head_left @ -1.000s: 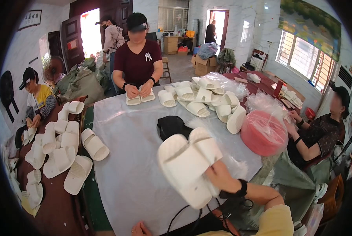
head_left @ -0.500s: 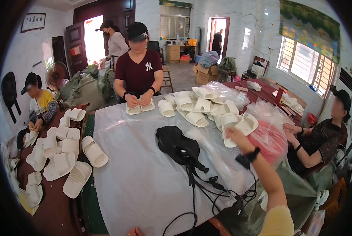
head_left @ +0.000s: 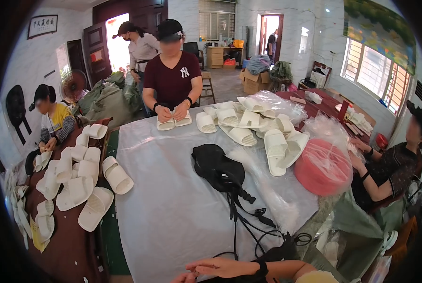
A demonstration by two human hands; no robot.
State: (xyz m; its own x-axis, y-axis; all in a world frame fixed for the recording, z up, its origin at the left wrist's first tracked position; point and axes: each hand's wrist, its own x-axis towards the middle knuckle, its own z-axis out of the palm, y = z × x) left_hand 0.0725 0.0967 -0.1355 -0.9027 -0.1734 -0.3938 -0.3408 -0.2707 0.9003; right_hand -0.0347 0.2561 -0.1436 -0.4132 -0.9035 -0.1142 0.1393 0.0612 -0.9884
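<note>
At the lower edge, my right hand [head_left: 224, 267] reaches leftward across the near side of the table, a dark band on its wrist. Its fingers are stretched out, with nothing visible in them. Only a small part of my left hand [head_left: 185, 278] shows, close by the right fingertips; its grip is cut off by the picture edge. Beyond them lies a black bag [head_left: 218, 165] with straps and black cords trailing toward my right arm. A cream slipper [head_left: 275, 150] lies at the near end of a slipper heap [head_left: 239, 134], farther off on the right.
A grey sheet [head_left: 164, 203] covers the table. Bagged pink-red material [head_left: 323, 166] sits at its right edge, beside a clear plastic strip [head_left: 267, 193]. More slippers [head_left: 81, 170] cover the left table. Co-workers are opposite, left and right; the one opposite handles slippers [head_left: 173, 121].
My right hand has left the slippers at the heap's near end and come back to the lower edge, beside my left hand. The view has shifted slightly.
</note>
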